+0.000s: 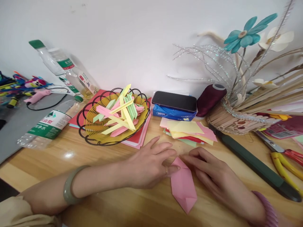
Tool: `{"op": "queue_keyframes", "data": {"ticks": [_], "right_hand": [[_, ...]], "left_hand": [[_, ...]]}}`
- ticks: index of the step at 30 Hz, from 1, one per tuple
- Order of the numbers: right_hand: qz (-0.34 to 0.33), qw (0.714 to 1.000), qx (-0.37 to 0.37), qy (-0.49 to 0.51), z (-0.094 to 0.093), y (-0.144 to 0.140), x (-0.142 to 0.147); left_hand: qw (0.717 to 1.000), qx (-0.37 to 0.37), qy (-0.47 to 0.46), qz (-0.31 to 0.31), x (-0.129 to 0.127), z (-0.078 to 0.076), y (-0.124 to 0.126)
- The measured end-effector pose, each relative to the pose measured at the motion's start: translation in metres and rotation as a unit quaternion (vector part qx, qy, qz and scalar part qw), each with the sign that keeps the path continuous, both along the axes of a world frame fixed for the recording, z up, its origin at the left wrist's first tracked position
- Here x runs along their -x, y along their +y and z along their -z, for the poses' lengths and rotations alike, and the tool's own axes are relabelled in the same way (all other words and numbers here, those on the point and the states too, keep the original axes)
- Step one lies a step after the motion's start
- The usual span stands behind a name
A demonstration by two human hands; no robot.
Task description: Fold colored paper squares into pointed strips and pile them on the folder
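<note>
A piece of folded pink paper (182,186) lies on the table between my hands, with creases and folded-in corners at its top and bottom. My left hand (153,162) reaches in from the left, thumb pressing on the paper's upper left part and index finger bent at its top corner. The other left fingers are spread toward the paper stack. My right hand (213,176) is curled at the paper's upper right edge, its fingertips pinched together there. The right thumb is mostly hidden.
Folded paper strips (123,110) fill a yellow basket (91,126). Behind my hands are a paper stack (187,129), a phone (174,100) on a blue pack (165,112) and a thread spool (210,99). Bottles (48,124) stand left; a dark green tool (255,164) and scissors (281,157) lie right.
</note>
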State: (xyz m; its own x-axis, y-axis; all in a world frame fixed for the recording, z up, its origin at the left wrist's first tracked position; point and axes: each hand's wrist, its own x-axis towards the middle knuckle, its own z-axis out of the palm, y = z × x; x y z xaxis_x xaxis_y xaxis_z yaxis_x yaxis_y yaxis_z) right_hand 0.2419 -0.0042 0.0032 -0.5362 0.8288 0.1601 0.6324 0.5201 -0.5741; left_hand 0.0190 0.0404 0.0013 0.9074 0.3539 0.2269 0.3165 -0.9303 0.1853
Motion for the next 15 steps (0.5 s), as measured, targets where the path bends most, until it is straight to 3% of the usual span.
{"op": "queue_keyframes", "data": {"ticks": [7,15], "right_hand": [[-0.059,0.998,-0.009,-0.032,-0.011,-0.001,-0.008],[-0.064,0.997,-0.001,-0.034,-0.012,-0.002,-0.015]], "left_hand": [[0.998,-0.054,0.017,0.035,0.004,0.003,-0.005],[0.998,-0.045,0.026,0.033,0.000,-0.002,-0.006]]}}
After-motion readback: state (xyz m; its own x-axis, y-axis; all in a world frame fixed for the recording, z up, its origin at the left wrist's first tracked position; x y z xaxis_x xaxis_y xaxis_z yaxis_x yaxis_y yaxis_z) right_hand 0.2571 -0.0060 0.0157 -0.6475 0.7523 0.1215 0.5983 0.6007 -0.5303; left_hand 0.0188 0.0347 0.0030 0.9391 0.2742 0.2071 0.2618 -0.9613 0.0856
